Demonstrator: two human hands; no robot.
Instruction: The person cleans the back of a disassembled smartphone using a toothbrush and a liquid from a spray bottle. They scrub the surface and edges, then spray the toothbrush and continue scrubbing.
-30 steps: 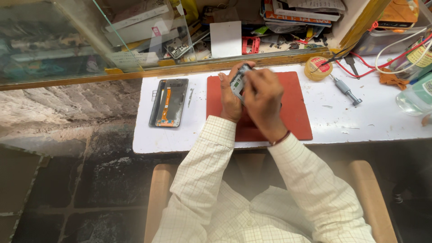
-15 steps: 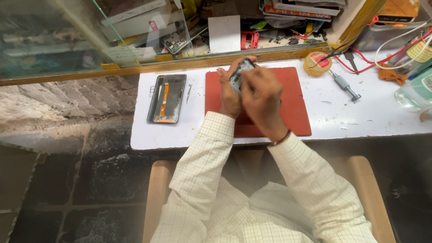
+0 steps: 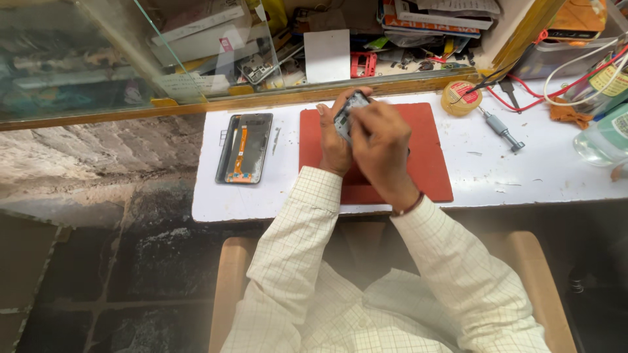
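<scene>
Phone part [image 3: 348, 112]: we are gripping it over red mat [image 3: 432, 163], left hand [image 3: 335, 140] fingers curled around it, right hand [image 3: 381, 140] closed on top, tool unseen. Position unchanged since earlier; work continuing.

Bright, even light falls from above onto the white tabletop [image 3: 484, 176] and the flat red rubber mat [image 3: 428, 163], where shadows are faint and short, while the dark stone floor [image 3: 98, 261] at lower left sits dim. The tilted clear glass pane [image 3: 131, 59] at upper left carries a pale, milky glare that washes out what lies behind it. The wide lens bends straight lines near the edges, and the cream checked sleeves [image 3: 307, 261] close to the camera look soft and hazy.
</scene>
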